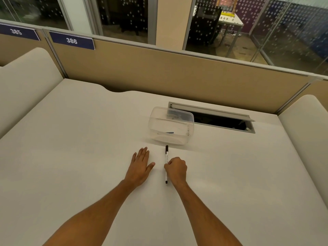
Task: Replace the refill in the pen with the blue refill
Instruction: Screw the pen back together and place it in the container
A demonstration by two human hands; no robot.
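Note:
A white pen (166, 157) with a black cap and black end lies lengthwise on the white desk (88, 139), cap pointing away from me. My right hand (176, 168) is curled over the pen's middle, fingers closed on its barrel. My left hand (141, 164) rests flat on the desk just left of the pen, fingers spread, holding nothing. Beyond the pen stands a clear plastic box (190, 139). Inside it lies a thin refill with a blue end (168, 132).
An open cable hatch (221, 121) with a dark gap is cut into the desk behind and right of the box. A tan partition (177, 71) runs along the back edge. Cream side panels rise at both sides of the desk.

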